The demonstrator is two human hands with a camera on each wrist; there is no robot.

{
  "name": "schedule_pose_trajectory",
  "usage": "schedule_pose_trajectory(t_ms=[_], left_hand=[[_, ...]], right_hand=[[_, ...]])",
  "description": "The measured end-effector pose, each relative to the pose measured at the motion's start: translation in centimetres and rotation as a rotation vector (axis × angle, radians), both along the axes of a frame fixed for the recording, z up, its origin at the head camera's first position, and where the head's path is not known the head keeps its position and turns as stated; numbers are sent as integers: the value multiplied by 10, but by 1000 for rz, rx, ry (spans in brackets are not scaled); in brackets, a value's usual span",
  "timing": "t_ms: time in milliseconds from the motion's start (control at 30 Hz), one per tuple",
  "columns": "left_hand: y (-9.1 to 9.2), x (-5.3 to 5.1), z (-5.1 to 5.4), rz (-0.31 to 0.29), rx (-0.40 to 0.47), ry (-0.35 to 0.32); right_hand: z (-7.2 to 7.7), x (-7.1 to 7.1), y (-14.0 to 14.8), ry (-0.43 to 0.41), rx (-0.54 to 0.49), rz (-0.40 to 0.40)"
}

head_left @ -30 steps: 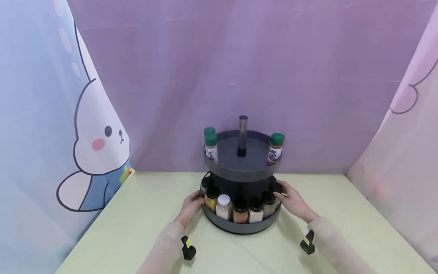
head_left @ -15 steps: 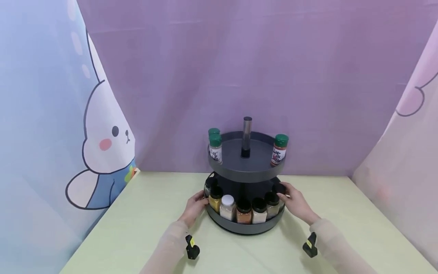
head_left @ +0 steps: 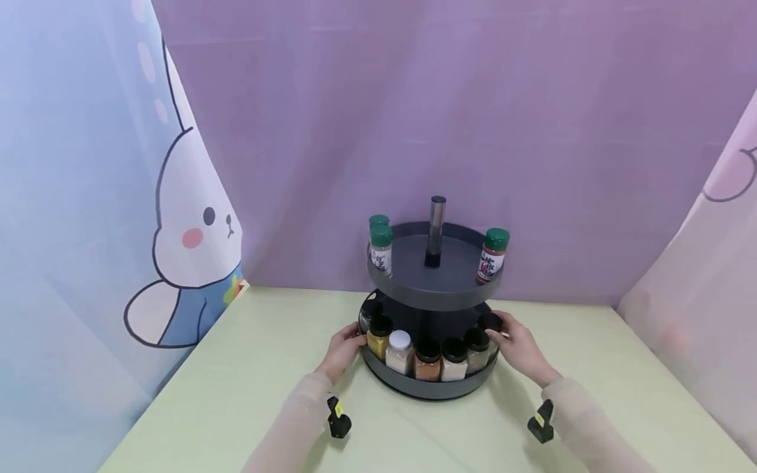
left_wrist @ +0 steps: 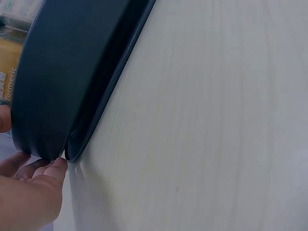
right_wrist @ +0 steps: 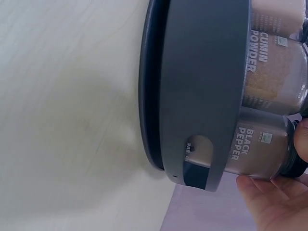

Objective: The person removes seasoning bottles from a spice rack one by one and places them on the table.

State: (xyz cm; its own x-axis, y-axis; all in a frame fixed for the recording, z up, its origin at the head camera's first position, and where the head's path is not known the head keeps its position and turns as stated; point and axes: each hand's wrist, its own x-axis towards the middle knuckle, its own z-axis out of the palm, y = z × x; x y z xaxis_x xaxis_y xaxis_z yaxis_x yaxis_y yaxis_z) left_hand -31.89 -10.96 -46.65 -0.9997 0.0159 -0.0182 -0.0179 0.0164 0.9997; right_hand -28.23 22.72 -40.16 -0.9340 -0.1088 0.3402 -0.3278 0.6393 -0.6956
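A dark grey two-tier turntable spice rack [head_left: 434, 389] stands on the pale table. My left hand [head_left: 344, 351] grips the lower tray's left side, with the thumb [left_wrist: 4, 119] at its rim and the other fingers against its outer wall. At the right, my right hand [head_left: 523, 351] holds a black pepper jar [right_wrist: 260, 144] in the lower tray, thumb by its black lid and fingers along its side. Beside it in the tray is a cumin powder jar [right_wrist: 274, 72]. Further round stand a white-lidded jar [head_left: 399, 355] and a yellow turmeric jar [head_left: 379, 341].
On the upper tray [head_left: 434, 301] stand a red-filled green-capped bottle [head_left: 493, 257] at right and two more at left, one partly hidden. A metal post [head_left: 435, 230] rises from its middle. A purple curtain [head_left: 414, 118] hangs behind the table [head_left: 284, 348].
The head view has shifted, so the rack and both hands appear further right in it. Both hands keep their places on the rack, and the jars stay in the same order.
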Motion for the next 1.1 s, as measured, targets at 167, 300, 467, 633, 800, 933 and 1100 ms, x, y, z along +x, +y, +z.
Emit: schedule_pose_trajectory(t_ms=[167, 300, 467, 633, 800, 933, 1100], left_hand=[[2, -2, 0, 4, 21, -1], [2, -1, -3, 4, 32, -25], [2, 1, -2, 1, 23, -36], [2, -2, 0, -1, 24, -35], [3, -3, 1, -6, 24, -31], [4, -2, 0, -2, 28, -25], [3, -2, -1, 2, 31, -20]], right_hand=[[6, -1, 1, -9, -11, 23], [11, -2, 1, -18, -10, 27], [20, -3, 1, -10, 6, 11], [30, -2, 3, 35, 26, 6], [37, -1, 7, 50, 45, -23], [41, 0, 11, 38, 53, -27], [44, 4, 18, 37, 67, -45]])
